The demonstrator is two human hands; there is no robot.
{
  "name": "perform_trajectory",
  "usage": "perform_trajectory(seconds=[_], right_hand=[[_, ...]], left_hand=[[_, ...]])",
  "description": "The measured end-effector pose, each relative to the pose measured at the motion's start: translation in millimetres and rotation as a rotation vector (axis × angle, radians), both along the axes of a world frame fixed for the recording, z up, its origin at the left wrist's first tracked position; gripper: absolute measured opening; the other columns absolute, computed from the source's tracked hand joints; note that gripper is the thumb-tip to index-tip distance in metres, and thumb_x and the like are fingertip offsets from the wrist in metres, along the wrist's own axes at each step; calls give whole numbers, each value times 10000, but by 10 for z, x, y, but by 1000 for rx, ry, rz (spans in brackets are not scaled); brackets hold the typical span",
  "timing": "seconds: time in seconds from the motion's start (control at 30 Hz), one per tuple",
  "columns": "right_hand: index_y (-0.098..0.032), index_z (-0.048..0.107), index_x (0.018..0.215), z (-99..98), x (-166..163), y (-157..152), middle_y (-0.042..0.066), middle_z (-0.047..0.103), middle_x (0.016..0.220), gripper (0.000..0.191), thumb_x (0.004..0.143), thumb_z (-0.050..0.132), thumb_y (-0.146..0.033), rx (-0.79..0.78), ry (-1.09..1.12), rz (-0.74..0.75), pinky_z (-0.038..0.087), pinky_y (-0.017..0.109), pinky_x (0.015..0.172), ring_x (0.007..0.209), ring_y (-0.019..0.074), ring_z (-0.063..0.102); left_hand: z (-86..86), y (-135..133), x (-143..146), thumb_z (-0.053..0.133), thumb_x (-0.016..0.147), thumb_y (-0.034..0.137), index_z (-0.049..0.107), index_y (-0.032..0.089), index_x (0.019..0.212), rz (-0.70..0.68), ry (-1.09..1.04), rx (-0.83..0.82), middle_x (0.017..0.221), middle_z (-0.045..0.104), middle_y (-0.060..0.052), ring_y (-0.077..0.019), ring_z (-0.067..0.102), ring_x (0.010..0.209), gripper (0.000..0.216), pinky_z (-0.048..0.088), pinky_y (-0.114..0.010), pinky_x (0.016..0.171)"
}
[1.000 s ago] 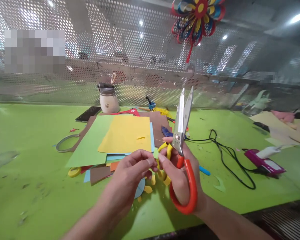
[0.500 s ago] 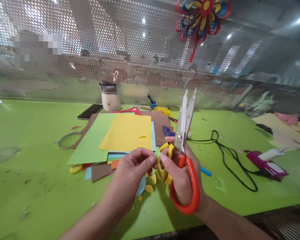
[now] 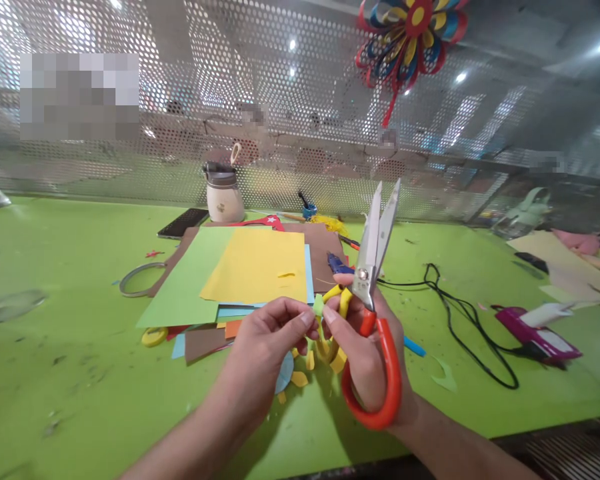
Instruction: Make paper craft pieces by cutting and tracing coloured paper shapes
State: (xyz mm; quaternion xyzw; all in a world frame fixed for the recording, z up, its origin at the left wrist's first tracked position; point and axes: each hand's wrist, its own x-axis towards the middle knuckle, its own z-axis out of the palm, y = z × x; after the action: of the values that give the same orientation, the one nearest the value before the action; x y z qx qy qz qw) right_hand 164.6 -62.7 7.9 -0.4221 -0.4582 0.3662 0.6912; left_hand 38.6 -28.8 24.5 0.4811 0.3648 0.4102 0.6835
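Note:
A small green paper piece (image 3: 319, 305) is pinched between the fingertips of both hands, low in the middle of the view. My left hand (image 3: 264, 350) is closed on its left side. My right hand (image 3: 367, 370) grips the right side with thumb and fingers and also holds the scissors (image 3: 364, 279), red-handled and pointing up, blades slightly apart. Yellow curved strips (image 3: 324, 348) show just below the green piece; whether they are joined to it I cannot tell. Under the hands lie a light blue paper disc (image 3: 285, 373), partly hidden, and a yellow paper petal (image 3: 299, 379).
Stacked coloured sheets, yellow paper (image 3: 257, 267) on top, lie beyond my hands. Behind them stand a pale jug (image 3: 225, 200) and a phone (image 3: 183, 223). To the right, a black cord (image 3: 453, 327) runs to a purple device (image 3: 535, 333). A perforated metal screen (image 3: 290, 147) edges the green table (image 3: 80, 373).
The view has shifted slightly, so everything sits a little farther right. Both hands keep their hold on the green paper, and the scissors stay in my right hand.

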Motion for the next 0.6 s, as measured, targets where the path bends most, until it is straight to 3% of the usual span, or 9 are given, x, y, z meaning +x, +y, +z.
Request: perform_trajectory(seconds=[0.33,0.6], right_hand=[[-244,524,1105,5,-19,3,-45,552,745,285,840,609,-181,-12,-34,-30,456,230,558,613,103,523],[-249,524,1118,-4,-27,9,-39,554,759,291,846,618,-204,-11,-53,-29,457,235,566,623,110,535]], left_hand=[[47,-10,9,694,777,301,645,152,731,43,125,45,650,608,22,-89,462,580,164,367,-212,559],[10,12,-20,705,771,303,640,149,730,28,70,27,639,602,19,-93,463,591,172,371,-216,569]])
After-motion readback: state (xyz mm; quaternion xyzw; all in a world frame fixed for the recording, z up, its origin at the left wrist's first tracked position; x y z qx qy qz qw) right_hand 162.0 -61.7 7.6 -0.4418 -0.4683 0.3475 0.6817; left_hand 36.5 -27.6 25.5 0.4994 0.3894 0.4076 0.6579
